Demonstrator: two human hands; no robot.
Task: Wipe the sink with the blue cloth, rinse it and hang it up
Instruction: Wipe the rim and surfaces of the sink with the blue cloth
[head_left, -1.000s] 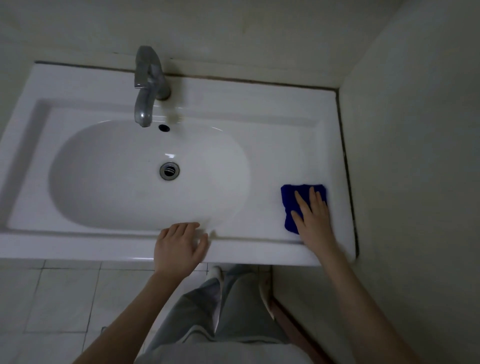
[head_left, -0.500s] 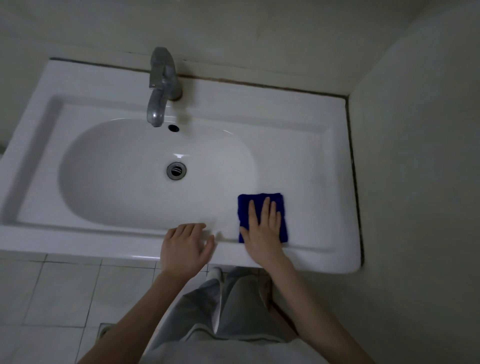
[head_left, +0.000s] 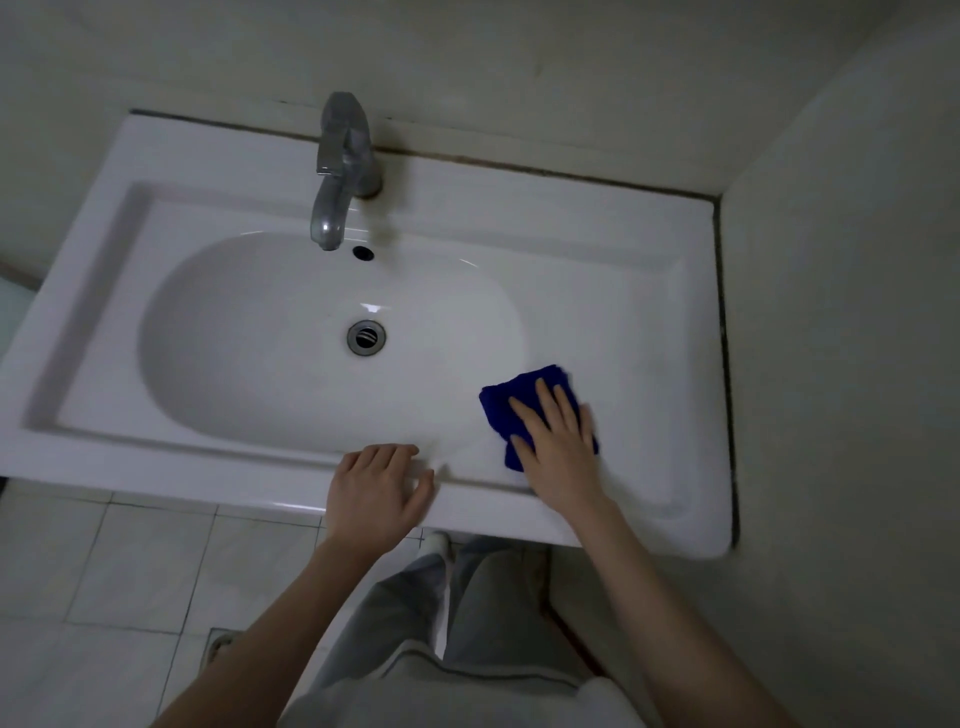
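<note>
A white sink (head_left: 649, 322) with an oval basin fills the middle of the head view. The blue cloth (head_left: 501, 410) lies folded on the flat ledge just right of the basin, near the front rim. My right hand (head_left: 558, 447) presses flat on the cloth with its fingers spread, and it hides most of the cloth's right half. My left hand (head_left: 376, 488) rests on the sink's front rim, fingers curled lightly, holding nothing.
A metal faucet (head_left: 340, 166) stands at the back centre over the basin, with the drain (head_left: 366, 338) below it. A wall (head_left: 841, 364) meets the sink's right end. Tiled floor (head_left: 130, 561) with a floor drain (head_left: 221, 644) lies below.
My right hand slid the cloth left from the far right ledge toward the basin's edge, then turned it slightly. My left hand stayed on the front rim.
</note>
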